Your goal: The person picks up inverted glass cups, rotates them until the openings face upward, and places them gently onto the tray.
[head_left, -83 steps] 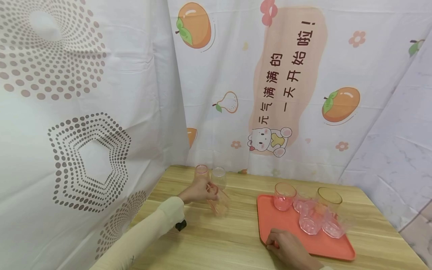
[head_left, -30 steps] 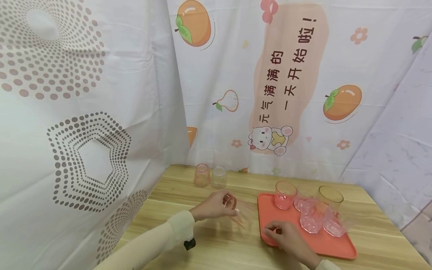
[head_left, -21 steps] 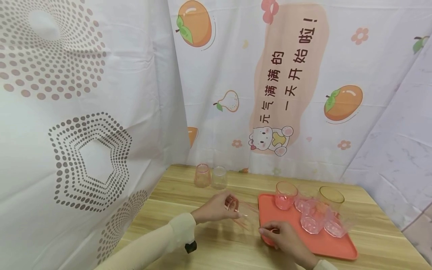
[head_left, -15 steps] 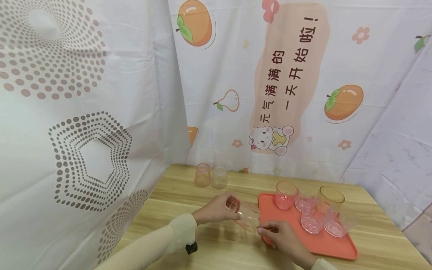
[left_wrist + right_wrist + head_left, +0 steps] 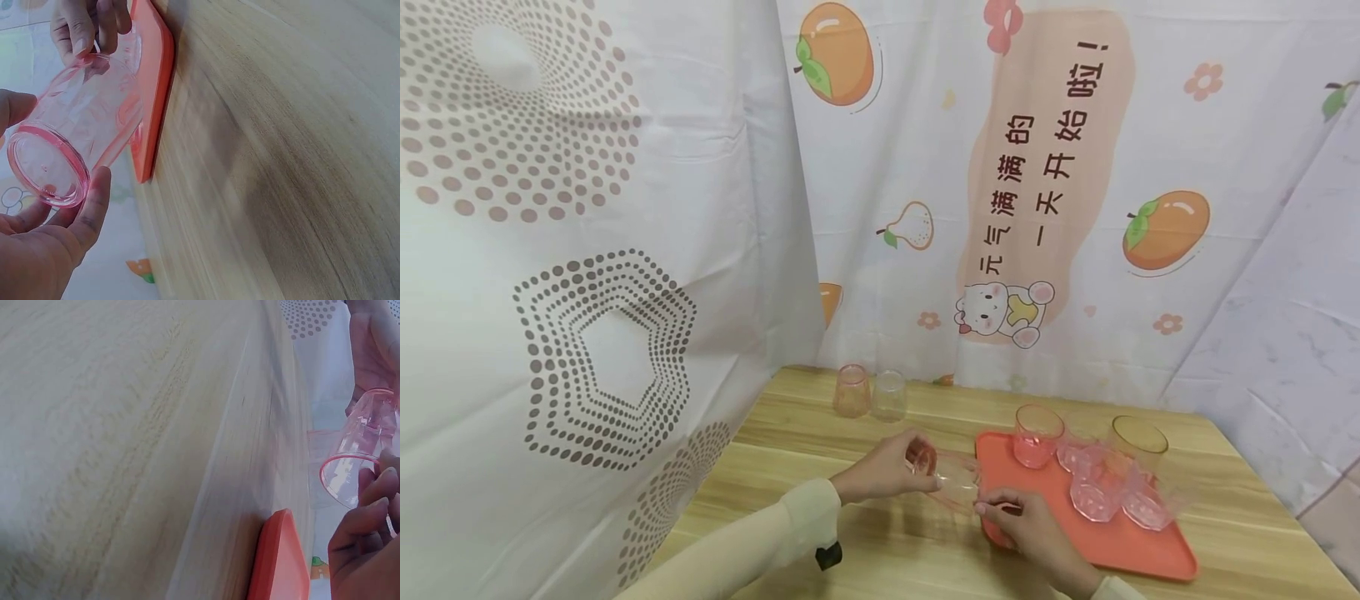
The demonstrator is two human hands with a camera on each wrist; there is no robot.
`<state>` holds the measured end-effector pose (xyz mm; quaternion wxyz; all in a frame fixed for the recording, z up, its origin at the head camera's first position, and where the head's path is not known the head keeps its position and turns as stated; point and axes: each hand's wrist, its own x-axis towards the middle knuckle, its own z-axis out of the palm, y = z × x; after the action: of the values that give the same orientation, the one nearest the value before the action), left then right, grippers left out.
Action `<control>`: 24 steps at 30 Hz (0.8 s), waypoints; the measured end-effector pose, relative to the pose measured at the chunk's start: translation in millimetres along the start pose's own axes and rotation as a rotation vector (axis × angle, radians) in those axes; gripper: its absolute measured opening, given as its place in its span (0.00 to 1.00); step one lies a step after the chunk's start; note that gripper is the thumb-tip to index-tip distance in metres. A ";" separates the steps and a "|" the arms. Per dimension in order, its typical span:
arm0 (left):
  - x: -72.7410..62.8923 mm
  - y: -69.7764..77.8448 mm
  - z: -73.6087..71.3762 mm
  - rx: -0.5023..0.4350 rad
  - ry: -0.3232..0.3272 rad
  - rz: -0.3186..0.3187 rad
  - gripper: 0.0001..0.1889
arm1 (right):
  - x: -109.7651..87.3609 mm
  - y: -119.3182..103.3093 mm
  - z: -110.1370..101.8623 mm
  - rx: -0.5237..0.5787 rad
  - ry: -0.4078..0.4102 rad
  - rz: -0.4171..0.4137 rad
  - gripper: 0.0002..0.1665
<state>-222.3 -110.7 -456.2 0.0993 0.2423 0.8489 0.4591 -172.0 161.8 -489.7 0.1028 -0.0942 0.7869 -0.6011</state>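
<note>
A clear pink-tinted cup [image 5: 957, 482] lies sideways in the air between both hands, its mouth towards the right. My left hand [image 5: 887, 468] grips it around the base, thumb on one side and fingers on the other. The thumb and fingers of my right hand [image 5: 1033, 532] pinch its rim; in the left wrist view the right thumb touches the edge of the cup [image 5: 87, 115]. In the right wrist view the cup [image 5: 356, 447] shows its pink rim beside the curled right fingers. The red tray [image 5: 1037, 492] lies just beyond the right hand.
On the tray stand a pink cup [image 5: 1037, 437], a yellowish cup [image 5: 1138, 442] and several clear pink faceted cups [image 5: 1093, 500]. Upside down at the table's back left are a pink cup [image 5: 852, 392] and a clear cup [image 5: 890, 397]. Curtains [image 5: 917, 167] hang behind.
My left hand has carried the cup from the back left towards the tray. My right hand has shifted slightly left from the tray's edge and now pinches the cup's rim.
</note>
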 end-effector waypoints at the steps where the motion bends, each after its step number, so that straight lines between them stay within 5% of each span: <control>1: -0.1 0.5 -0.2 0.000 0.003 -0.001 0.25 | 0.0 -0.1 0.1 0.016 0.008 0.007 0.18; 17: -1.0 2.1 -1.4 -0.038 0.018 -0.015 0.25 | -0.6 -1.8 2.4 0.117 0.077 0.037 0.23; 24: -1.7 -2.2 -0.1 -0.085 -0.021 0.025 0.23 | -2.9 -2.9 1.9 0.081 0.150 -0.025 0.17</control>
<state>-221.5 -112.7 -458.0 0.1124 0.2534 0.8244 0.4935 -168.7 160.0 -487.3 0.0398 -0.0547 0.7661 -0.6391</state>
